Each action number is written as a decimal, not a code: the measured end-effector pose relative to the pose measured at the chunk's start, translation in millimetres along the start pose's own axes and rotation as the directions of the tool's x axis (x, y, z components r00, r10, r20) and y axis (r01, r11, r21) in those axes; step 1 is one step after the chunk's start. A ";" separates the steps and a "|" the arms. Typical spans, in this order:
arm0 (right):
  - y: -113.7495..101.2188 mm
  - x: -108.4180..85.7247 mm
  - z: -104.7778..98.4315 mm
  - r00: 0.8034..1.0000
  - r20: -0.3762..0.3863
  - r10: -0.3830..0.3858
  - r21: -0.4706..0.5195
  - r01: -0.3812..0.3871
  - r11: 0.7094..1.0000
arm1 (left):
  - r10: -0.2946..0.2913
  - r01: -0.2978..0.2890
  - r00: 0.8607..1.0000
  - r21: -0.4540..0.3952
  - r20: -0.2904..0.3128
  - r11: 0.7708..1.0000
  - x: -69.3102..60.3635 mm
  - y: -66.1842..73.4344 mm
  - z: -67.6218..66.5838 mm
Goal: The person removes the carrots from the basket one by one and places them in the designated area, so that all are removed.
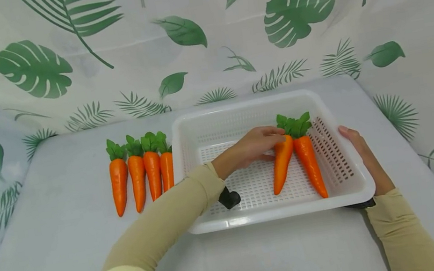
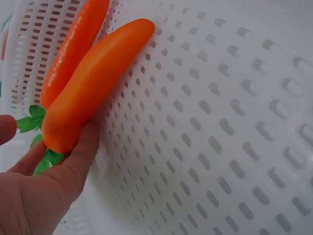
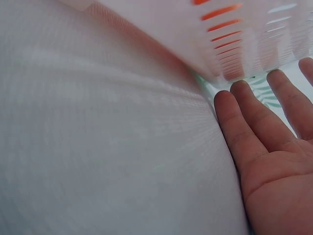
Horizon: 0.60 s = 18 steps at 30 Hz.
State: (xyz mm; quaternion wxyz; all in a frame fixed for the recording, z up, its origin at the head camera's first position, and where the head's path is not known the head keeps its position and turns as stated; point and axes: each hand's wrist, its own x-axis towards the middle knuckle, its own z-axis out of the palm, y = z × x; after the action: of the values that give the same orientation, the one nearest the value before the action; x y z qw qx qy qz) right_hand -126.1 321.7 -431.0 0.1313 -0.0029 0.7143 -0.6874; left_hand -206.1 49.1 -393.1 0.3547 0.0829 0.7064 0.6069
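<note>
My left hand (image 1: 258,143) reaches into a white perforated plastic basket (image 1: 280,214) and holds a toy carrot (image 1: 282,163) near its leafy top. In the left wrist view, thumb and index finger bracket that end of the carrot (image 2: 93,78), while another fingertip stands apart from it. A second carrot (image 1: 309,163) lies just right of the held one, leaves touching. My right hand (image 1: 362,150) is at the basket's right outer side; its extended fingers (image 3: 239,127) reach along the wall in the right wrist view. Whether its palm touches the basket cannot be seen.
Several more carrots (image 1: 121,186) lie side by side on the pale table left of the basket, the nearest partly behind its wall. A black object (image 1: 229,198) shows under my left wrist. Leaf-patterned cloth (image 1: 209,61) hangs behind the table.
</note>
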 end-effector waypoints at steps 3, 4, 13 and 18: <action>-0.4 -0.6 -0.7 1.000 -0.005 0.003 0.003 -0.003 1.000 | 0.034 -0.034 0.999 0.017 0.002 0.999 2.4 -1.6 1.6; -0.5 -0.9 -1.1 1.000 -0.006 0.004 0.002 -0.004 1.000 | 0.047 -0.047 0.999 0.025 0.004 0.999 3.3 -2.2 2.3; -1.3 -1.6 -2.1 1.000 -0.015 0.023 -0.011 -0.023 1.000 | 0.128 -0.126 0.992 0.153 -0.001 0.980 7.3 -6.2 6.0; -1.6 -1.6 -1.8 0.999 -0.017 0.035 -0.002 -0.035 0.999 | 0.152 -0.145 0.988 0.267 -0.007 0.953 9.1 -8.1 7.7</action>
State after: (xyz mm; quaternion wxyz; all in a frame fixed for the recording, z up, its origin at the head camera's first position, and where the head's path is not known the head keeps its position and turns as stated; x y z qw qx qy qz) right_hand -125.2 323.6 -429.2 0.1372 0.0152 0.7162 -0.6841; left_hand -205.6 58.2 -404.2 0.2842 0.1741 0.7778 0.5328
